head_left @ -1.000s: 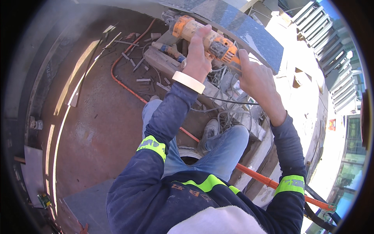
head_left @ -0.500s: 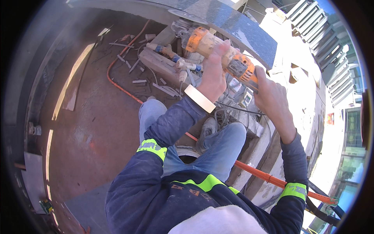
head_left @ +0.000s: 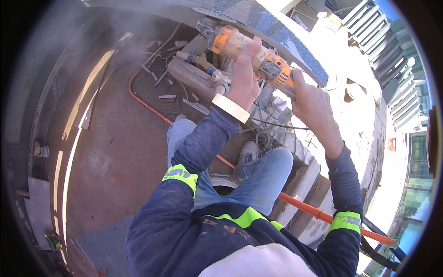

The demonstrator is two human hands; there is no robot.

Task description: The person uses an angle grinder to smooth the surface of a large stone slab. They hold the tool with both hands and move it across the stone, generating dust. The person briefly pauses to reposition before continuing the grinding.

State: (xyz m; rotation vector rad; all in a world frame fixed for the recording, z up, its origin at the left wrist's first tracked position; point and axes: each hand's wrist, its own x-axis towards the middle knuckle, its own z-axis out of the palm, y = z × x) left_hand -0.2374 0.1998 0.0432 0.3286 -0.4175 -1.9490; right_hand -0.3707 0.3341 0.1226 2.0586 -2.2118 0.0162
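A dusty orange angle grinder (head_left: 224, 40) is held in both my hands, lying slantwise with its head toward the upper left. My left hand (head_left: 244, 76) wraps around the middle of its body. At the rear end, my right hand (head_left: 313, 100) grips the handle. The grinder's head is at the underside edge of a grey-blue speckled stone slab (head_left: 281, 34); its disc is largely hidden there, so contact is hard to make out. Pale dust (head_left: 134, 23) hangs left of the head.
An orange hose (head_left: 138, 98) curves over the dusty floor among scattered offcuts (head_left: 167, 97). Below the grinder lie a block (head_left: 184, 71), a blue-banded dusty fitting (head_left: 198, 60) and tangled cables (head_left: 270, 134). A thicker orange hose (head_left: 314, 211) passes by my right leg. Concrete steps stand at right.
Both hands have moved the grinder a little left and upward along the slab's edge. The dust cloud at the upper left has thickened.
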